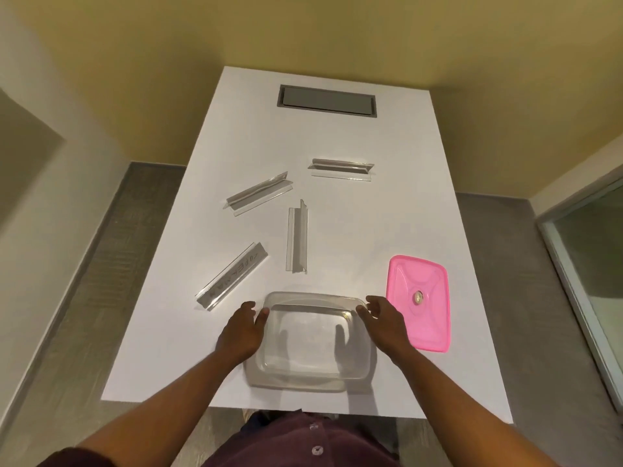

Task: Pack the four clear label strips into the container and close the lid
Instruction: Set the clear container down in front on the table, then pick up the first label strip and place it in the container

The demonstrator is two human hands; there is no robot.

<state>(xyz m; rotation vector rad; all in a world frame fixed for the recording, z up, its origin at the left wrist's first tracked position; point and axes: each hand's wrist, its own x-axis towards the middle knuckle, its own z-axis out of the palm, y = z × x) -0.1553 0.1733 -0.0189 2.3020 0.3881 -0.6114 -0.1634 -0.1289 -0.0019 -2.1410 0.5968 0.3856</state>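
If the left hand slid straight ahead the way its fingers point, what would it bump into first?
Probably the upright clear strip beyond the container. The left hand points away and slightly right, though depth makes that uncertain.

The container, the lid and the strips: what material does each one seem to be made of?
Container: probably clear, glossy plastic; the white table shows through it. Glass cannot be ruled out.
Lid: opaque pink plastic, smooth with a slight sheen, with moulded ridges.
Strips: clear rigid plastic, likely acrylic; bright edges and faint shadows show it.
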